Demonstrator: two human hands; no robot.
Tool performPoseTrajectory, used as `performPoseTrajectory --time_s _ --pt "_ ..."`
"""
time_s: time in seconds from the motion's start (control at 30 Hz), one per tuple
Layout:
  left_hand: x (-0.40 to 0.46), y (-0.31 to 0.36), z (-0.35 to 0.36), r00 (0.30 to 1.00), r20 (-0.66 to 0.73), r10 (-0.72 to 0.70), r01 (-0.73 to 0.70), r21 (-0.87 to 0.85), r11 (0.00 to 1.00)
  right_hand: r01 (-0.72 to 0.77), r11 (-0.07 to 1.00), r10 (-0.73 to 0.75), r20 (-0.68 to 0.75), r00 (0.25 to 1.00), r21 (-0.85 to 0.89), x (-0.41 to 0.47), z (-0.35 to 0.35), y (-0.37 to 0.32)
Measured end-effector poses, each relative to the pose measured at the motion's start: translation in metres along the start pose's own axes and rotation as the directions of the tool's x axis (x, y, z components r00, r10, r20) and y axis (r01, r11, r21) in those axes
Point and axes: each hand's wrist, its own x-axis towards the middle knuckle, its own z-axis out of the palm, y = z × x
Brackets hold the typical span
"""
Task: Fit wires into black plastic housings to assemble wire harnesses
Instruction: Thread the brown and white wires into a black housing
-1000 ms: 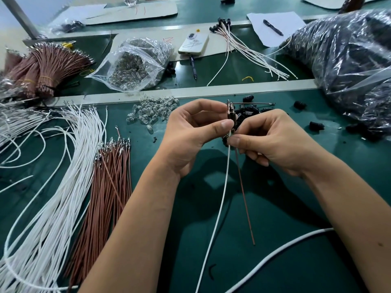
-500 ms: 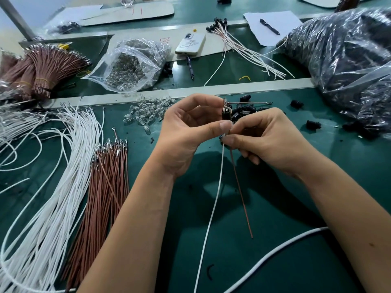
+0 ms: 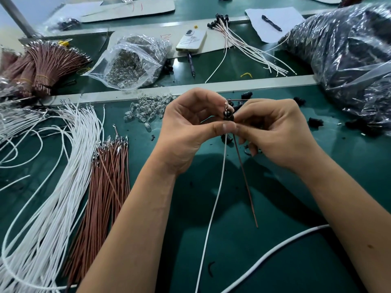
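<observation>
Phone (image 3: 191, 40), two pens (image 3: 271, 23), paper (image 3: 281, 17)

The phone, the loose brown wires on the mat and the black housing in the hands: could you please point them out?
phone (image 3: 191, 40), head view, middle of its back.
loose brown wires (image 3: 105, 178), head view, mid-length of the pile.
black housing (image 3: 228, 117), head view, its body above the thumbs.

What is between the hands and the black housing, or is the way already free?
Nothing visible stands between them. Both the left hand and the right hand already pinch the black housing, with the white wire and brown wire hanging below it.
</observation>
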Motion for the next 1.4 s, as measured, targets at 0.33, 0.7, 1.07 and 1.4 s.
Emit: performPoseTrajectory --time_s 0.33,0.7,1.07,1.4 --pt "-0.0008 0.0003 0.0030 0.999 -0.042 0.006 -0.007 -0.025 1.000 0.014 0.998 -0.014 -0.003 1.000 -0.069 -0.0006 0.0013 -0.0026" --pt "0.0028 0.0052 -0.0041 0.930 -0.149 -0.336 0.302 -0.211 0.930 -0.156 0.977 0.162 -0.032 0.986 0.144 -0.0022 -0.0004 -0.0054" --pt "-0.0015 0.0016 0.0000 0.973 -0.086 -0.214 0.212 -0.031 0.977 -0.197 0.973 0.193 0.044 0.980 0.116 -0.0043 0.0024 -0.0055" --pt "-0.0016 0.0051 0.0040 0.998 -0.023 -0.054 0.052 -0.086 0.995 -0.107 0.988 0.108 -0.003 0.994 0.109 -0.0017 0.0061 -0.0057"
